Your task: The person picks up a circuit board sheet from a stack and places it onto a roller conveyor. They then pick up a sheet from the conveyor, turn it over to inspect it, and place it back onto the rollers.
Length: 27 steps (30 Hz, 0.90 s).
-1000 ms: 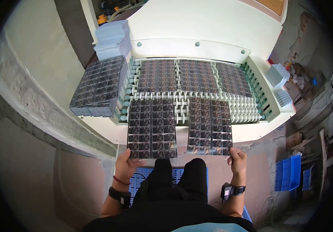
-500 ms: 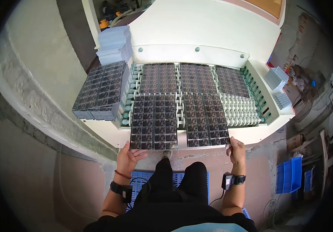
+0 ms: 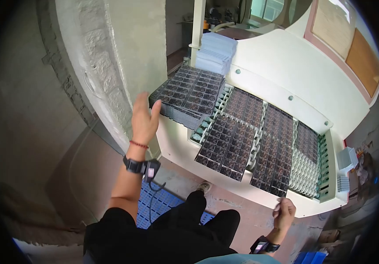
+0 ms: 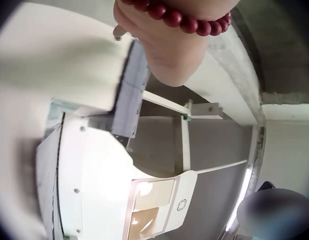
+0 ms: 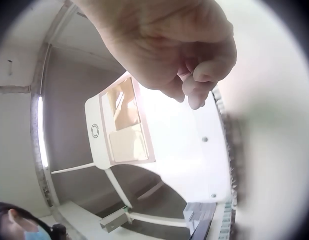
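Panels [image 3: 272, 163] on rollers [image 3: 304, 176] between the hands [image 3: 143, 123] [image 3: 285, 213], nearer the right.

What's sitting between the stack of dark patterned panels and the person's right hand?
Two dark gridded panels, one left, one right, lie between the stack and right hand, as the head view shows.

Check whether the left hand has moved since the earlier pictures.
Yes: the left hand moved left and forward, now close to the left corner of the dark stack.
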Available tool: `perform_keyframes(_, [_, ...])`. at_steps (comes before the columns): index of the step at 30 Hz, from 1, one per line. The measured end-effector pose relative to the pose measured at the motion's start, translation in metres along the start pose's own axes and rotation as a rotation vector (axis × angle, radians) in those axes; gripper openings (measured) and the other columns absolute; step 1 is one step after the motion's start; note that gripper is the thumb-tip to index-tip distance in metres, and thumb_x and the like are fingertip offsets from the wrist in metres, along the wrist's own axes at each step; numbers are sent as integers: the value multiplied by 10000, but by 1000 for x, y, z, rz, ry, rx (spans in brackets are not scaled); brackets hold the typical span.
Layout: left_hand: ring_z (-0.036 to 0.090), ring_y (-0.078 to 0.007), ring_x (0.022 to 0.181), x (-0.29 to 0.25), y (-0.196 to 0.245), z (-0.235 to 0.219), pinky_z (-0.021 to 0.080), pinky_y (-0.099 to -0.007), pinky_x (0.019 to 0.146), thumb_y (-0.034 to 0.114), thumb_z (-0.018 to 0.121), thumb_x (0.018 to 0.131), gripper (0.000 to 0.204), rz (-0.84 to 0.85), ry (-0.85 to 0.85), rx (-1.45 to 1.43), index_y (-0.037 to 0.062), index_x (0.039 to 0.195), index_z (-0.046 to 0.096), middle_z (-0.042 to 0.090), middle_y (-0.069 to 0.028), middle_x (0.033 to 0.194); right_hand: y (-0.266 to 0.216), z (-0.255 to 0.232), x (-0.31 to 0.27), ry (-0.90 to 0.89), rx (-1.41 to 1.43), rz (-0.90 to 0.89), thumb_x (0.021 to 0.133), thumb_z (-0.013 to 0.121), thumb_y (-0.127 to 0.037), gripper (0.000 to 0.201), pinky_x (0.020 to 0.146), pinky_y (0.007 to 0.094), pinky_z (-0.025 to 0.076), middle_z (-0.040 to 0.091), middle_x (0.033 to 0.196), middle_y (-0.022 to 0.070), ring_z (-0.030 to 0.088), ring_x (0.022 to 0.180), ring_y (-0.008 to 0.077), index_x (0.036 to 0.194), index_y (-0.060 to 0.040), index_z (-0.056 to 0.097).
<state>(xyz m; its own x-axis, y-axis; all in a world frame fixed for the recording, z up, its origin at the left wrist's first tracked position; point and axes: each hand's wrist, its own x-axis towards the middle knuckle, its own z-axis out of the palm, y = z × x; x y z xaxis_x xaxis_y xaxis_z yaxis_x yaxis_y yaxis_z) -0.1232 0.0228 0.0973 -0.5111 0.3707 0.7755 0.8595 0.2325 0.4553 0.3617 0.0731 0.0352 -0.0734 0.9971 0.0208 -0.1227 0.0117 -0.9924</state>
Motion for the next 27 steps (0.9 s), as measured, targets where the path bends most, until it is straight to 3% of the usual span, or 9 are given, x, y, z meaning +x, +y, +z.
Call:
perform_keyframes(3, [391,-433,1148,8,13,1,331,-462,950,397,521,840,541,32,-135,87,-80,1095,510,481,-269,1170,-21,50,8,-261,-127,-39,850,575,-174,205,357,186,325,545,554,45,446,398,70,793,20,608])
perform_keyframes(6, [395,-409,1162,0,20,3,355,-426,941,393,546,824,493,170,-72,227,-43,1054,552,494,-233,1174,-46,103,31,-462,-223,-101,853,570,-176,213,376,192,332,560,586,54,452,419,76,809,29,609])
perform_keyframes(13, [380,-423,1161,-22,43,-8,351,-454,935,380,589,792,509,296,-66,207,-31,1085,523,478,-230,1175,-72,239,122,-439,-244,-109,844,584,-272,327,425,202,452,588,677,72,509,481,81,933,43,590])
perform_keyframes(16, [402,-416,1141,-30,46,-12,374,-443,910,346,601,793,477,291,-68,123,-22,1087,528,474,-226,1181,-63,266,144,-455,-242,15,847,577,-231,291,420,204,459,588,668,88,507,466,92,894,55,591])
perform_keyframes(20, [464,-351,1098,-45,39,-21,421,-419,878,290,570,833,424,131,-161,-132,-10,1124,502,484,-194,1177,-51,257,130,-426,-110,83,840,580,-157,205,382,197,422,575,622,77,495,439,86,779,39,591])
perform_keyframes(22, [510,-264,1048,-60,35,-16,484,-402,815,303,507,882,410,-483,-278,-1014,-20,1133,474,487,-153,1171,-45,235,110,-412,-5,69,838,582,-139,182,365,191,394,564,590,57,483,424,79,774,31,594])
perform_keyframes(23, [540,-217,987,-67,34,-20,517,-372,779,324,435,917,444,-619,-398,-1218,-39,1173,423,493,-122,1146,-45,224,99,-389,42,103,835,591,-132,166,360,191,380,551,569,37,472,413,75,778,23,600])
perform_keyframes(24, [543,-277,1011,-71,39,-25,523,-422,770,319,405,926,471,-711,-558,-1483,-53,1214,371,479,-152,1180,-41,211,89,-339,40,108,835,591,-132,166,360,191,380,551,569,37,472,413,75,778,23,600])
perform_keyframes(27, [515,-316,1067,-84,76,-39,521,-471,768,276,385,932,476,-714,-800,-1817,-59,1259,305,450,-173,1227,-28,175,64,-340,7,64,820,625,-157,176,383,200,391,529,577,4,471,421,67,814,19,615])
